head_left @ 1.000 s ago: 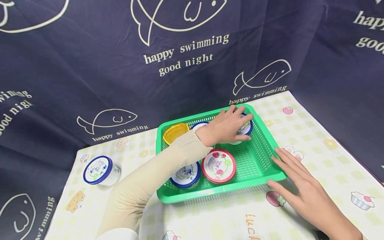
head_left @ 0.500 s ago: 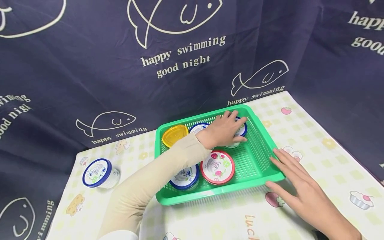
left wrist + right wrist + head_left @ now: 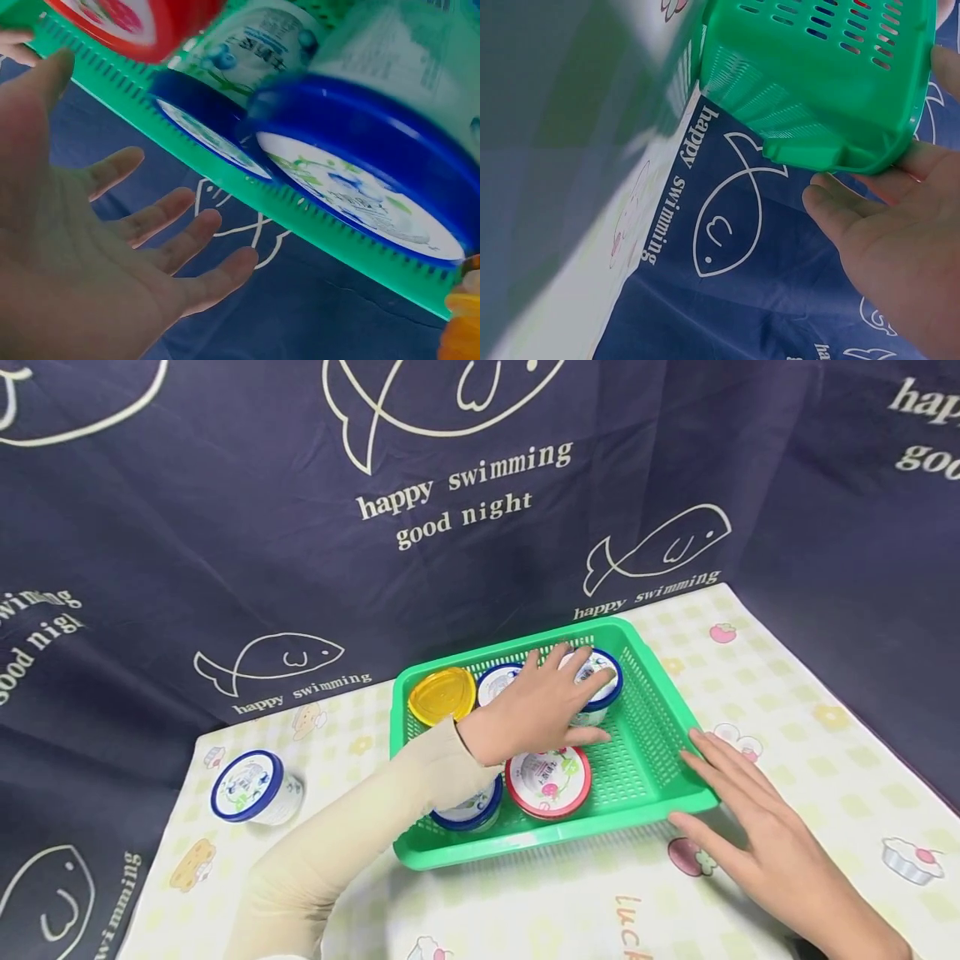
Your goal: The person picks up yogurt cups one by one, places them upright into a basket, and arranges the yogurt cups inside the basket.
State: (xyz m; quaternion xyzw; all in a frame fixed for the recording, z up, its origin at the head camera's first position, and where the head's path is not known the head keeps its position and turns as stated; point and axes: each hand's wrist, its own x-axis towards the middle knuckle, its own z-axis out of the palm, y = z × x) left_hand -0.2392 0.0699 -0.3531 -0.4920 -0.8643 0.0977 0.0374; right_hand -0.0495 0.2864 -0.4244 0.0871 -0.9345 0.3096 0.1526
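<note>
My left hand (image 3: 536,706) hovers over the green plastic basket (image 3: 525,842), its fingers spread near a blue-lidded tub (image 3: 592,717) at the back right. The left wrist view shows those fingers loose and apart from the tubs. Fingertips of my right hand (image 3: 772,843) touch the basket's right front corner. Inside the basket are a red-lidded tub with strawberry print (image 3: 551,787), a yellow-lidded tub (image 3: 444,693), a blue-lidded tub at the back middle (image 3: 495,683), and another at the front left (image 3: 471,814), partly hidden by my sleeve.
Outside the basket, on the left of the patterned tablecloth (image 3: 360,802), stands another blue-lidded tub (image 3: 255,787). A dark blue curtain (image 3: 480,568) with fish drawings rises behind the table.
The left hand has let go of the back-right tub and drawn back to the left. That tub sits slightly further left than before. My right hand stays at the basket's corner.
</note>
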